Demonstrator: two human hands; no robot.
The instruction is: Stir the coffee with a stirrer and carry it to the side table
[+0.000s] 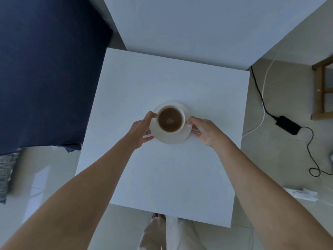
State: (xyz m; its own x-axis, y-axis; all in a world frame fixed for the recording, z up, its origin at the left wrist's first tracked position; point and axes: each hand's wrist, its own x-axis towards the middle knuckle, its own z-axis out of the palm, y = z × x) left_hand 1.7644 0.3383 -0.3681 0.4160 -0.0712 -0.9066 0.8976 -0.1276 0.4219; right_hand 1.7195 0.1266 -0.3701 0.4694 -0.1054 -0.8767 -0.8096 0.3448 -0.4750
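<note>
A dark blue bed point(45, 69) fills the upper left, with pale floor point(281, 150) around it. In the centre stands a square white desk point(162, 177), its far edge against a white wall point(198, 24). On the floor to the right lie a black power adapter point(288, 125) and its cable. Two bare forearms reach in from below. A white saucer point(171, 138) sits near the middle of the desk, carrying a white cup point(170, 119) of brown coffee. The left hand point(142, 130) and the right hand point(205, 131) each have their fingers clamped on opposite edges of the saucer.
</note>
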